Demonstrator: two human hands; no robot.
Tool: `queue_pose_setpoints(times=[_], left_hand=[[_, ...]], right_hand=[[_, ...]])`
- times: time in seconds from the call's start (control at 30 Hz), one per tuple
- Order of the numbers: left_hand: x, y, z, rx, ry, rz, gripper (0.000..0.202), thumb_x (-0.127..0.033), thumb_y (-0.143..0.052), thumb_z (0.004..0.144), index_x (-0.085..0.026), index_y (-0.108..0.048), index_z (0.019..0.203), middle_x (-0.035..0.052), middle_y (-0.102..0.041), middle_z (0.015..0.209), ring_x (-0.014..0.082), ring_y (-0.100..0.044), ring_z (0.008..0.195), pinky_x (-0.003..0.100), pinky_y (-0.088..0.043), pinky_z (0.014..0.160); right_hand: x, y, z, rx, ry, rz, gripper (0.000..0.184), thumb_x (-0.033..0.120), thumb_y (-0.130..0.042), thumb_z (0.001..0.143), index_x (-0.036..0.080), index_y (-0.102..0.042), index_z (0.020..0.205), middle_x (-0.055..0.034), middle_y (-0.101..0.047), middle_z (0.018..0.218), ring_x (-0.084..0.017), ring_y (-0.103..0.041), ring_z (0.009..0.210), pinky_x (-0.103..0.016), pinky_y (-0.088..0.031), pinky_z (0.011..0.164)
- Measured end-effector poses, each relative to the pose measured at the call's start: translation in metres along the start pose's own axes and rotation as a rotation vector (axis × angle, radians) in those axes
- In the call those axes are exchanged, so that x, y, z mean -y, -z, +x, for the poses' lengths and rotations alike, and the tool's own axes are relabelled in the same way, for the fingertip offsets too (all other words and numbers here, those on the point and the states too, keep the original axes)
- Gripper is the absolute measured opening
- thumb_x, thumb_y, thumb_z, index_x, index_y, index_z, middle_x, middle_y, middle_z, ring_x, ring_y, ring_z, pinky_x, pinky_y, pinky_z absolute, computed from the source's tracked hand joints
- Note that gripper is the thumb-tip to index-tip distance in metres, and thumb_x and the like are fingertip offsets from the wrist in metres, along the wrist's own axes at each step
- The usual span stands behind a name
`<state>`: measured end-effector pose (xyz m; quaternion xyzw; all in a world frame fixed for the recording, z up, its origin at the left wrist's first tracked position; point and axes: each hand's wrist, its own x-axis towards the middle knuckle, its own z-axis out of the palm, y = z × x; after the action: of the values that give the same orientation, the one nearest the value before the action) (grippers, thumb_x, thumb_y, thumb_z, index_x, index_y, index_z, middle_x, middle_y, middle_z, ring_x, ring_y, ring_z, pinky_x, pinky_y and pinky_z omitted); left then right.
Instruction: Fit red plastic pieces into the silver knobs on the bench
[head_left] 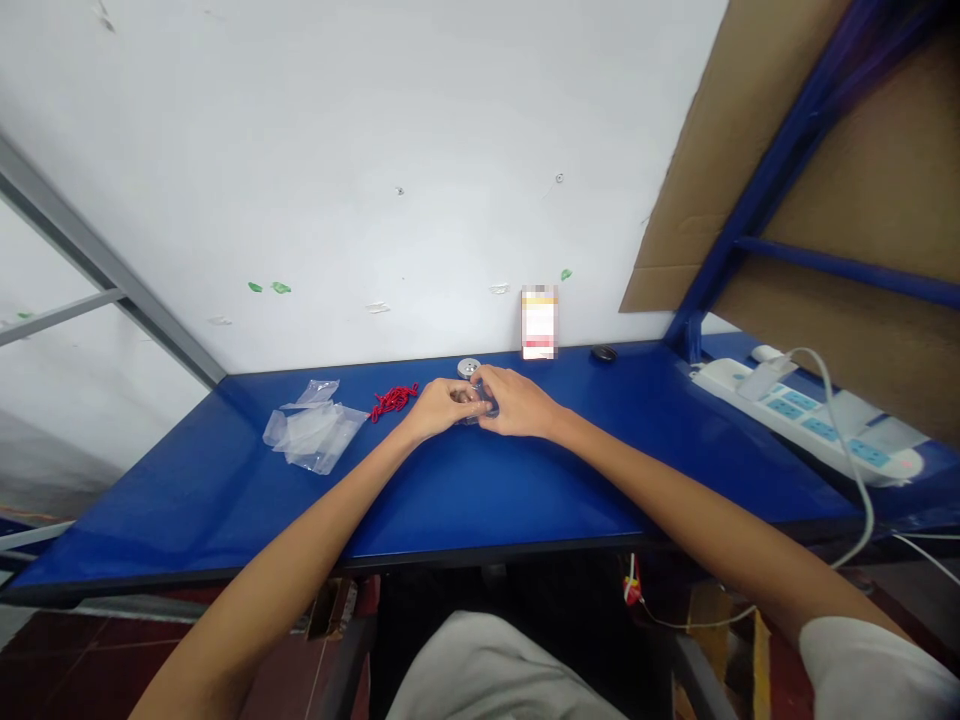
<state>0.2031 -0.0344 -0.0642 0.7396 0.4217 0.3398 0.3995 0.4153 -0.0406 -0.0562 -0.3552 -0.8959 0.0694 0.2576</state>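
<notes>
Over the middle of the blue desk, my left hand (444, 404) and my right hand (517, 402) meet, fingers closed around a small clear plastic packet (470, 414). Something brownish seems to be inside it, but the fingers hide most of it. A small round silvery object (469, 368) lies just behind my hands. To the left of my left hand is a loose heap of red cord (393, 401). Flattened clear plastic bags (319, 432) lie further left.
A small white box (539, 325) stands against the wall, with a black round object (603, 353) to its right. At the right end, a white power strip (810, 420) holds a plugged-in charger and cable. A blue metal frame (739, 235) rises there.
</notes>
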Motion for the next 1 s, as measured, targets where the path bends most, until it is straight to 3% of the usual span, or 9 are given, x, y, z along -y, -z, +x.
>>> queue_pose_setpoints(times=[0.27, 0.53, 0.73, 1.0], left_hand=[[-0.005, 0.002, -0.002, 0.066, 0.051, -0.111, 0.049, -0.059, -0.084, 0.079, -0.016, -0.066, 0.064, -0.0018, -0.055, 0.054, 0.0098, -0.044, 0.05, 0.024, -0.033, 0.052], [0.002, 0.007, -0.001, 0.115, 0.067, -0.032, 0.04, -0.048, -0.093, 0.069, -0.015, -0.07, 0.071, -0.0012, -0.062, 0.063, 0.0108, -0.048, 0.054, 0.024, -0.034, 0.052], [-0.005, 0.009, -0.003, 0.125, 0.039, -0.056, 0.047, -0.059, -0.088, 0.076, -0.014, -0.074, 0.074, -0.0006, -0.062, 0.066, 0.0101, -0.045, 0.058, 0.025, -0.032, 0.055], [0.003, 0.017, 0.002, 0.03, -0.058, 0.183, 0.056, -0.064, -0.074, 0.088, -0.014, -0.071, 0.064, -0.0037, -0.049, 0.056, 0.0085, -0.036, 0.054, 0.025, -0.022, 0.054]], right_hand=[[0.003, -0.004, -0.001, -0.008, 0.058, 0.058, 0.074, 0.036, -0.085, 0.08, 0.023, -0.047, 0.142, -0.0153, -0.061, 0.14, -0.036, -0.062, 0.126, -0.051, -0.052, 0.104], [0.012, 0.01, -0.003, 0.029, 0.073, 0.125, 0.09, 0.042, -0.09, 0.08, 0.024, -0.042, 0.153, -0.0152, -0.058, 0.138, -0.034, -0.06, 0.126, -0.052, -0.05, 0.108], [0.009, 0.017, -0.004, 0.081, 0.093, 0.103, 0.087, 0.051, -0.086, 0.084, 0.027, -0.04, 0.153, -0.0137, -0.057, 0.139, -0.035, -0.057, 0.126, -0.053, -0.047, 0.107], [0.006, 0.007, -0.001, 0.02, 0.074, 0.048, 0.049, 0.036, -0.077, 0.089, 0.025, -0.051, 0.13, -0.0098, -0.066, 0.13, -0.031, -0.062, 0.116, -0.045, -0.042, 0.102]])
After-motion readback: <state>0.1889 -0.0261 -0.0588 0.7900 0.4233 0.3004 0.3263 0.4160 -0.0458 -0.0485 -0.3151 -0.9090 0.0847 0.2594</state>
